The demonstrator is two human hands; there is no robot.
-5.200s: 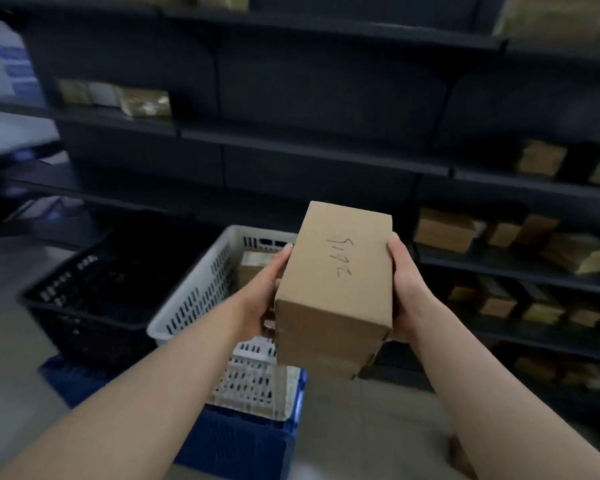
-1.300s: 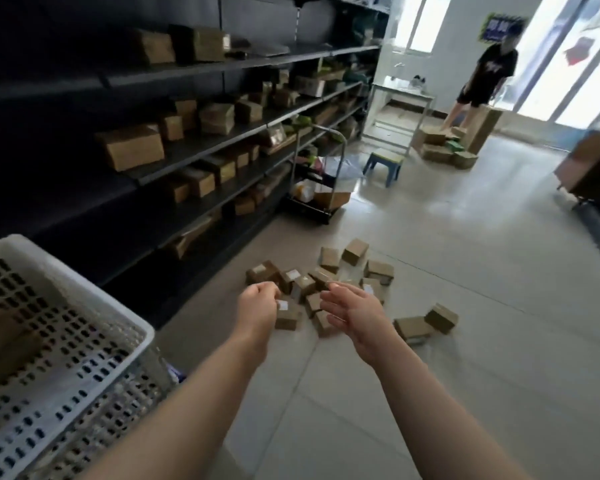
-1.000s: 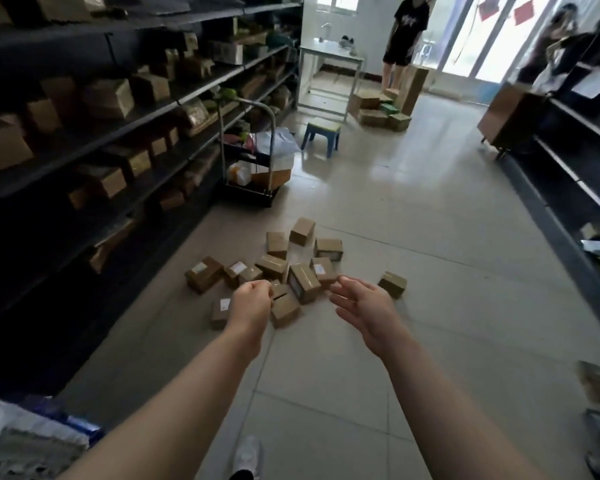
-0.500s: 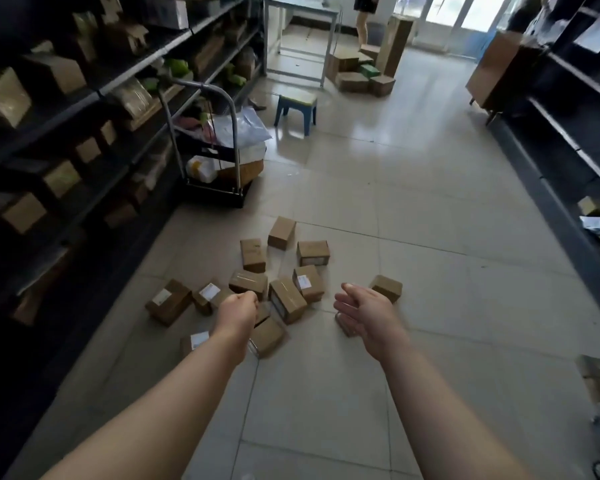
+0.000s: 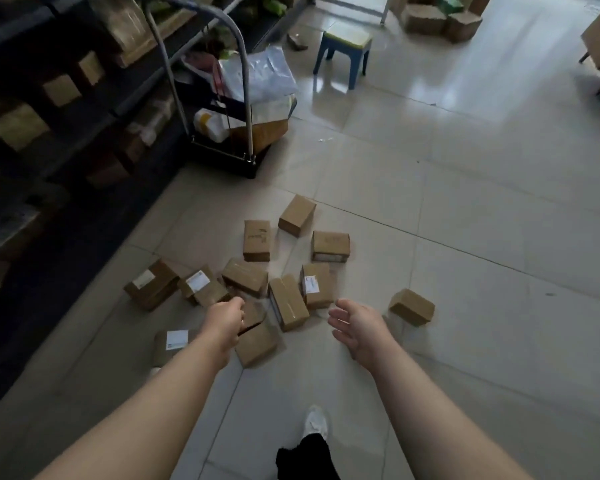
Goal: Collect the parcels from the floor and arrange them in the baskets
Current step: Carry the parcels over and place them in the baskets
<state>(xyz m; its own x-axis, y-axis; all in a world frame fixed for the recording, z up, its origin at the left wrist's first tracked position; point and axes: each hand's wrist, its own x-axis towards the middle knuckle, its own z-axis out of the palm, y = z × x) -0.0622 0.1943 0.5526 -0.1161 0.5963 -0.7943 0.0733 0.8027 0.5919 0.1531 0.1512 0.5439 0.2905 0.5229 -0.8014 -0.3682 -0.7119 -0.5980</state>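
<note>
Your left hand (image 5: 224, 322) has its fingers curled into a fist, holding nothing that shows. Your right hand (image 5: 357, 327) is relaxed, fingers loosely spread. Both hover above the cardboard parcels (image 5: 288, 301) scattered on the tiled floor (image 5: 465, 237). Beyond them, the platform trolley (image 5: 222, 161) holds plastic bags (image 5: 257, 76) and a brown box (image 5: 264, 133).

Parcels (image 5: 286, 301) lie scattered on the floor (image 5: 465, 220); shelves (image 5: 49, 98) stand left, a cart (image 5: 236, 109) behind them, a stool (image 5: 343, 50) farther back.

One head-worn wide-angle view looks forward and down at the floor (image 5: 465, 202) and parcels (image 5: 288, 303) ahead
</note>
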